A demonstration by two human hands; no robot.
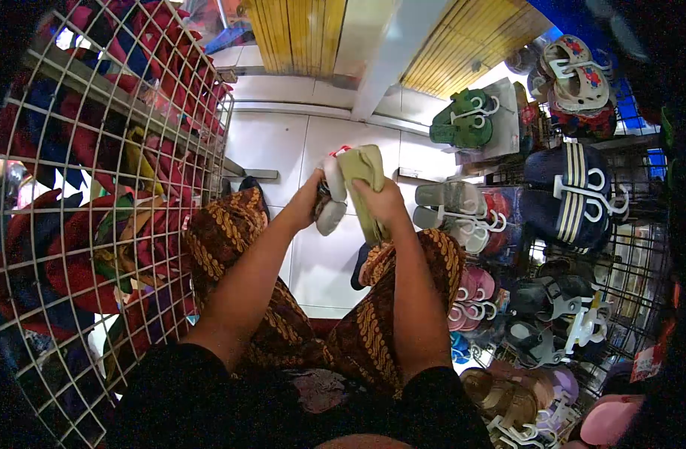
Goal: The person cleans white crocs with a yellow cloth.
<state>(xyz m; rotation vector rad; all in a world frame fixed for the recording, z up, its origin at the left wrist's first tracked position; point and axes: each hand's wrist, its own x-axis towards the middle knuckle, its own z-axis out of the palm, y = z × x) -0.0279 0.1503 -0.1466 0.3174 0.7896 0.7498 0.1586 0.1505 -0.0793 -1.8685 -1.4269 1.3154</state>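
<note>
Left hand (305, 200) and right hand (382, 202) each closed on footwear

The left hand is partly closed, its fingers curled around a white-and-grey rounded footwear item (332, 183); part of the grip is hidden. The right hand is closed on a pale olive-green flat-soled slipper (363, 168), thumb across its face. The two items are side by side between the hands, upper ends close together. A small red piece (339, 151) shows at their top; which item it belongs to cannot be determined.

Below the hands are the knees, in brown trousers with a gold pattern (373, 329). Beneath and ahead of the hands is a white tiled floor (268, 142).

Outward from the left hand is a pale metal wire grid (112, 191), with red, dark blue and yellow goods visible through it.

Outward from the right hand, grey open sandals (440, 196) hang on a white plastic hanger. Green strapped sandals (463, 120) are farther ahead, pink sandals (474, 288) nearer the body. Farther to the right are navy slides with white stripes (545, 179), with black strapped sandals (534, 299) nearer the body.

Well ahead of both hands are yellow slatted panels (294, 34).
</note>
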